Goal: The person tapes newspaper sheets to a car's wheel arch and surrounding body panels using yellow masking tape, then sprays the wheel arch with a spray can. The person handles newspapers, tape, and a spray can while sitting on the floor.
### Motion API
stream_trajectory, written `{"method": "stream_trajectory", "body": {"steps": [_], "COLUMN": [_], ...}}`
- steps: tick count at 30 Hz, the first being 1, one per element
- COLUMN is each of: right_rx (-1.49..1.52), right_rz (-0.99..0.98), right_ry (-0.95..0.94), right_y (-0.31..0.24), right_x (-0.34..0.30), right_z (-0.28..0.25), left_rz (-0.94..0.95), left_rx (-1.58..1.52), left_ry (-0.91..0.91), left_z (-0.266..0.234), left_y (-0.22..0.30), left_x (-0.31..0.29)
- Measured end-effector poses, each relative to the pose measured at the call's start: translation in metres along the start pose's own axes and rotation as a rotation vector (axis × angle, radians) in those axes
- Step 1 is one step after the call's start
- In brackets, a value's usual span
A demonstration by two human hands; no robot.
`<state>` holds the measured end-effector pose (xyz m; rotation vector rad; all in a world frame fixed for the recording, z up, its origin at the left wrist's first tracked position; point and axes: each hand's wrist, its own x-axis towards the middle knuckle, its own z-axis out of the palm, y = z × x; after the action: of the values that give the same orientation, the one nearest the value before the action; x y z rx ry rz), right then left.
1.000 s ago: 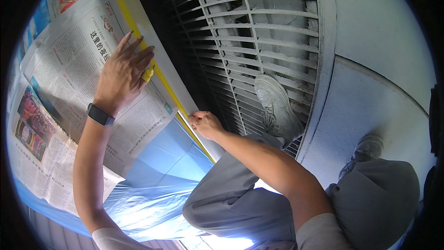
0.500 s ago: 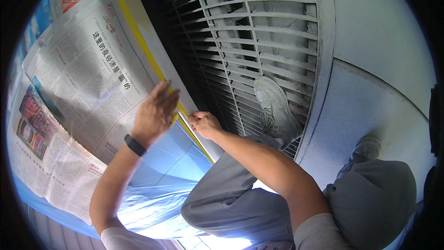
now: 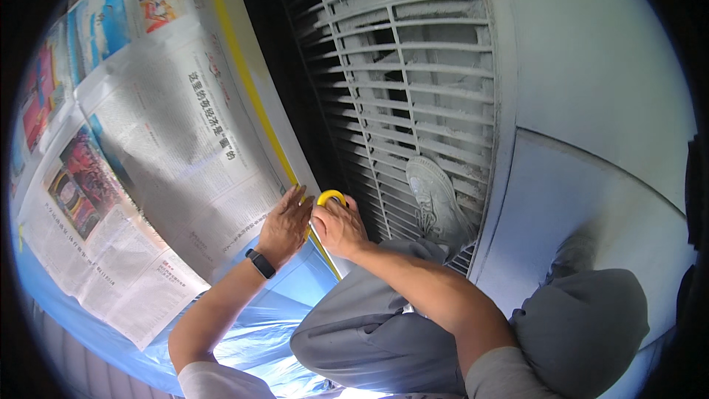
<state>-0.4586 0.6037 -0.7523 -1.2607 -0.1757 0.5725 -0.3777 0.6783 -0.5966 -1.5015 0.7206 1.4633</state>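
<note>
My grey trousers (image 3: 384,332) filled the near ground, knees bent, with one grey shoe (image 3: 436,199) planted on the white metal grille (image 3: 402,74) beyond them. Just past my knee, my right hand (image 3: 338,227) had its grip closed around a yellow tape roll (image 3: 331,196), the ring showing above my fingers. My left hand (image 3: 284,225), a black watch (image 3: 260,263) on its wrist, lay flat beside it with its grip open, fingers pressed on the edge of the newspaper (image 3: 159,170) where the yellow tape strip (image 3: 247,81) ended. The two hands were nearly touching. Blue plastic sheeting (image 3: 244,325) lay under the paper's lower edge. Farther off, the tape strip ran up along the newspaper's border beside the dark gap next to the grille.
</note>
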Motion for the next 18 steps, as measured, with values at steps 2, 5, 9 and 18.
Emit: {"method": "stream_trajectory", "body": {"steps": [2, 5, 9, 18], "right_rx": [0.014, -0.03, -0.043, -0.05], "right_rz": [0.126, 0.145, 0.151, 0.18], "right_ry": [-0.092, 0.013, 0.064, 0.104], "right_y": [0.003, 0.016, 0.031, 0.027], "right_x": [-0.001, 0.005, 0.02, 0.04], "right_z": [-0.011, -0.029, -0.04, -0.039], "left_rz": [-0.013, -0.009, -0.415, -0.317], "left_rx": [-0.02, -0.195, 0.079, -0.154], "left_ry": [-0.01, -0.049, 0.257, 0.104], "left_z": [-0.003, -0.021, -0.055, 0.043], "left_y": [0.005, -0.02, -0.131, 0.004], "left_x": [0.0, 0.007, 0.044, 0.04]}}
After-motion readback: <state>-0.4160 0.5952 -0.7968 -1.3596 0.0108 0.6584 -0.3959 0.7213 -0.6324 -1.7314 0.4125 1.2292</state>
